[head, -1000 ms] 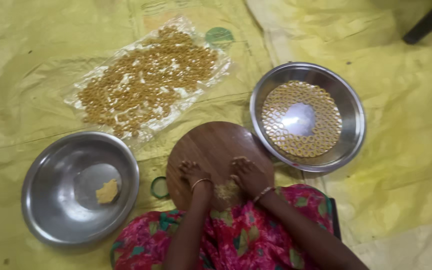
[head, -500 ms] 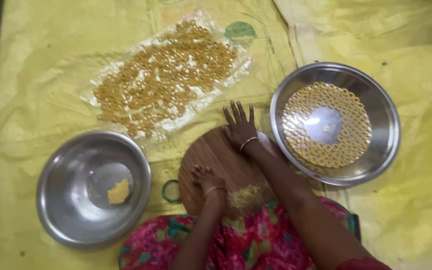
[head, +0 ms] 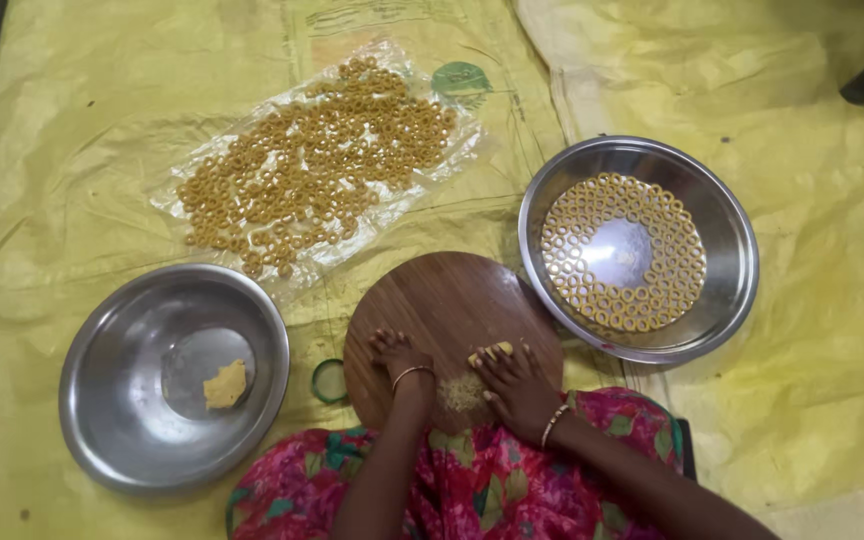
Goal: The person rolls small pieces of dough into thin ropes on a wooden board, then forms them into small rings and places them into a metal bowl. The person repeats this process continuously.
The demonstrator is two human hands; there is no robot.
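Note:
A round wooden board [head: 447,305] lies on the floor in front of me. My left hand [head: 399,357] rests on its near edge with the fingers curled, holding nothing I can see. My right hand [head: 514,383] presses flat on a short roll of yellow dough [head: 489,352] at the board's near right. A patch of dough crumbs [head: 460,392] sits between my hands.
A steel bowl [head: 727,225] at the right holds dough rings laid in circles. Another steel bowl [head: 122,420] at the left holds a small dough lump [head: 224,385]. A clear plastic sheet [head: 192,195] with several dough rings lies farther away. Beside the board sits a small green ring [head: 329,381].
My right hand has drawn back from the board's far right edge to the near right and now presses on a dough roll. The left hand stayed near the board's front edge.

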